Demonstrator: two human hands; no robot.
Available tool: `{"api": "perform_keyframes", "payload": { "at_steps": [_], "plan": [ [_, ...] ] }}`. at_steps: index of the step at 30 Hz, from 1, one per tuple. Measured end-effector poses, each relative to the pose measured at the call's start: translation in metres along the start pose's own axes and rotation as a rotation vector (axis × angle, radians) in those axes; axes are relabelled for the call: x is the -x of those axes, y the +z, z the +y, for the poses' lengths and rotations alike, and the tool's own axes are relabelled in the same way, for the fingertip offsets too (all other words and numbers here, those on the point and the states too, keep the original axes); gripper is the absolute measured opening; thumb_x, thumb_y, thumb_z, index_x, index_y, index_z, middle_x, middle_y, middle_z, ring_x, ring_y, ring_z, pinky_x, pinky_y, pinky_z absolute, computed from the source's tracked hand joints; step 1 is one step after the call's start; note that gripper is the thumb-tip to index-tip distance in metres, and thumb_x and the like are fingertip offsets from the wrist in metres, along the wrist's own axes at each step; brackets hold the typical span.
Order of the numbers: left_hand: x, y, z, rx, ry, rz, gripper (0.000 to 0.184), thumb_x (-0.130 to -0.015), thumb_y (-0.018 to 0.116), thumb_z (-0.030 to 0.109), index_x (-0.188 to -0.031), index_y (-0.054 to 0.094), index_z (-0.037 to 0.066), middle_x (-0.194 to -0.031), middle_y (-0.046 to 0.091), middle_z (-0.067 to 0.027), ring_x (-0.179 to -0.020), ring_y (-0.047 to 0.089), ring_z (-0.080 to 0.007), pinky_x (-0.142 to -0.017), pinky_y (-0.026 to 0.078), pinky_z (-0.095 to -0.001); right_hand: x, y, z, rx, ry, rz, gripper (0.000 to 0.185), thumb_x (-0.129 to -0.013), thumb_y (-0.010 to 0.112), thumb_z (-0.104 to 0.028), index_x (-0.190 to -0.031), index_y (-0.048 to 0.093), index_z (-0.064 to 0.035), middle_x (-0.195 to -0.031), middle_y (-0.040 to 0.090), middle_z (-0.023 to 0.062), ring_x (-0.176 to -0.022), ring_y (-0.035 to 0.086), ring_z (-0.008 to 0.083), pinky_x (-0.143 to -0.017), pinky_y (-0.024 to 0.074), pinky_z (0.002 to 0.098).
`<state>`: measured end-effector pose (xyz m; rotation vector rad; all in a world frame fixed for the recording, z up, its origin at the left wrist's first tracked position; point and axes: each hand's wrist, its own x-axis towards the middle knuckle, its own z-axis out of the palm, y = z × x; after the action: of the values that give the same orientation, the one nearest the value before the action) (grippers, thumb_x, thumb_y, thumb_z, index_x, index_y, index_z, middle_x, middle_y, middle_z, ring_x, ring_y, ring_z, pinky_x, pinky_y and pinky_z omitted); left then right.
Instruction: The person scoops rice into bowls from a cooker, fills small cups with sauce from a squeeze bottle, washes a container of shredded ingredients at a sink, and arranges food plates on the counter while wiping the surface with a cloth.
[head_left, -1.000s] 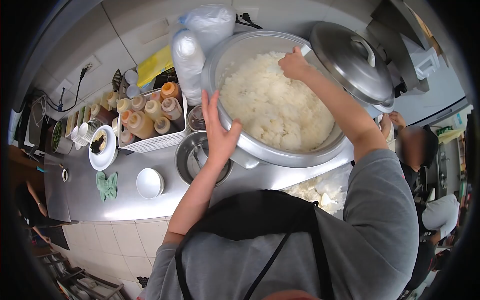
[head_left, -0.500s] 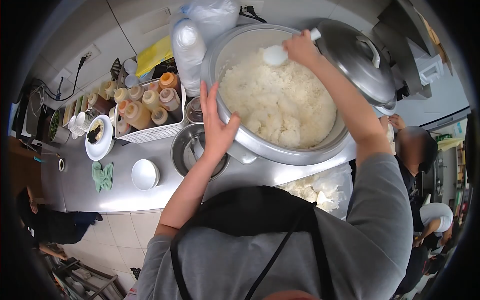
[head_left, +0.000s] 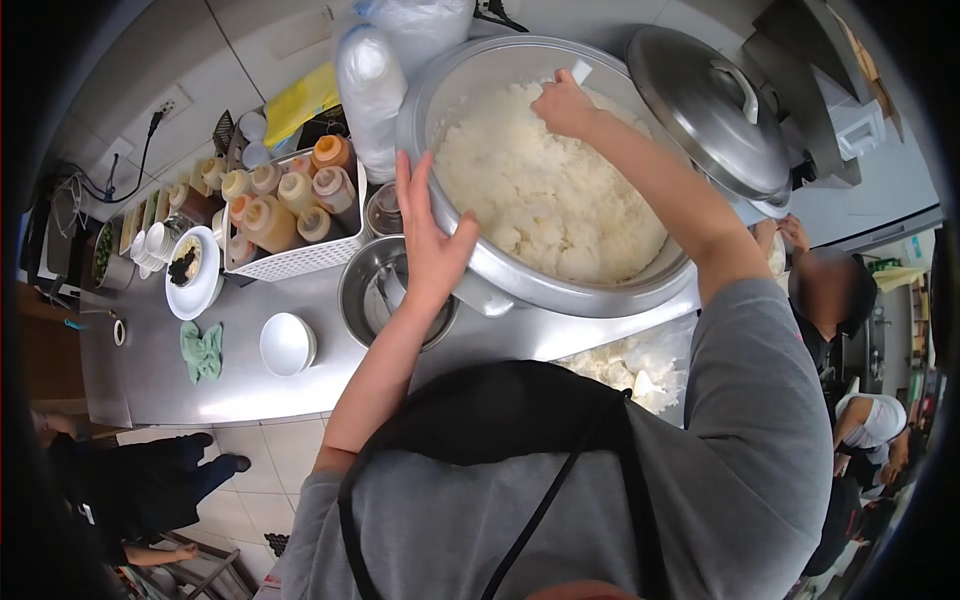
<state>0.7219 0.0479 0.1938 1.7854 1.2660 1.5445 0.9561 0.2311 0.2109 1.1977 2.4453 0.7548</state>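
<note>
Clock centred on the view unless noted. Working area, one o'clock: left hand point(head_left: 438, 245) spread wide, thumb apart, against the rim of a large round silver-metal pot point(head_left: 540, 292), at the pot's own eight; nothing gripped. In the pot, a broad mound of loose white rice point(head_left: 550, 200). Right hand point(head_left: 565, 108) closed round a tool with a flat white handle point(head_left: 582, 72), near the pot's own twelve; far end hidden, depth impossible to tell. Judged step: loosening or turning rice on the far side, with the left as brace. Next move, by judgement: firm grip, steady pot.

Surface, left to right: shiny steel bench point(head_left: 140, 375). At nine, round white dish point(head_left: 200, 296) with dark and pale food, then crumpled green cloth point(head_left: 202, 352). Toward eight, plain white bowl point(head_left: 288, 345). At ten, white perforated plastic basket point(head_left: 300, 260) packed with squeeze bottles. By the left forearm, round steel basin point(head_left: 355, 310). Between one and two, domed silver-metal lid point(head_left: 690, 110), beside the pot. At four, spread of white rice with a white utensil point(head_left: 645, 385).

Room: at eight, person in dark clothes point(head_left: 130, 490) over pale floor tiles point(head_left: 265, 455); toward three, dark-clad co-worker point(head_left: 815, 345).
</note>
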Motion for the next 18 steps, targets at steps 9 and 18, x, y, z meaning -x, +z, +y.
{"api": "perform_keyframes", "payload": {
  "at_steps": [9,18],
  "plan": [
    [0.000,0.001,-0.002,-0.001,0.021,0.005,0.072,-0.065,0.058,0.005,-0.131,0.028,0.007,-0.140,0.011,-0.0229,-0.130,0.017,-0.0358,-0.103,0.021,-0.0405,0.078,-0.075,-0.051,-0.217,-0.273,0.291,0.007,-0.061,0.056,-0.007,-0.064,0.059,-0.0123,-0.063,0.055,0.0003,-0.080,0.051,0.0160,-0.084,0.0314,0.0367],
    [-0.001,-0.001,0.000,0.029,-0.011,-0.012,0.073,-0.065,0.057,0.003,-0.131,0.028,0.007,-0.141,0.010,-0.0213,-0.130,0.017,-0.0345,-0.103,0.022,-0.0392,0.053,-0.094,0.024,-0.183,-0.215,0.061,0.011,-0.067,0.055,-0.003,-0.068,0.060,-0.0128,-0.064,0.056,0.0034,-0.075,0.053,0.0177,-0.082,0.0315,0.0368]
  ]
}}
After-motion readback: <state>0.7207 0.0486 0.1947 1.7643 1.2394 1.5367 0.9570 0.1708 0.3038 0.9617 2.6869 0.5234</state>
